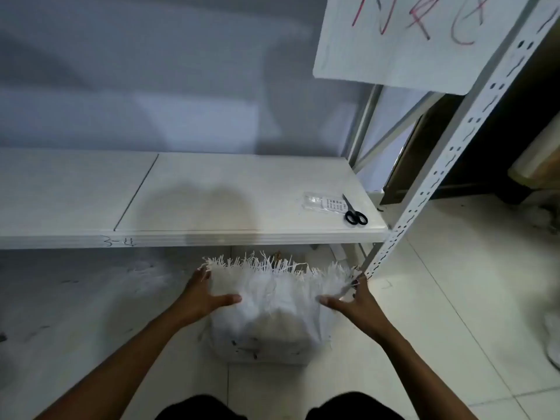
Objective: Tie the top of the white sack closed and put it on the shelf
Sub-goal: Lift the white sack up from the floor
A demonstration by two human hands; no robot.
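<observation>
A white woven sack (pixel 272 316) stands on the tiled floor just in front of the low white shelf (pixel 212 204). Its frayed top edge is spread wide and flat between my hands. My left hand (pixel 203 295) grips the sack's left upper corner, thumb pressed across the front. My right hand (pixel 354 301) holds the right upper corner the same way, close to the shelf's perforated upright. The fingers behind the fabric are hidden.
Black-handled scissors (pixel 355 214) and a small plastic packet (pixel 324 203) lie at the shelf board's right end. A perforated metal upright (pixel 430 183) rises at the right. A white paper sign (pixel 424 37) hangs above. My dark-clothed knees (pixel 272 407) are at the bottom.
</observation>
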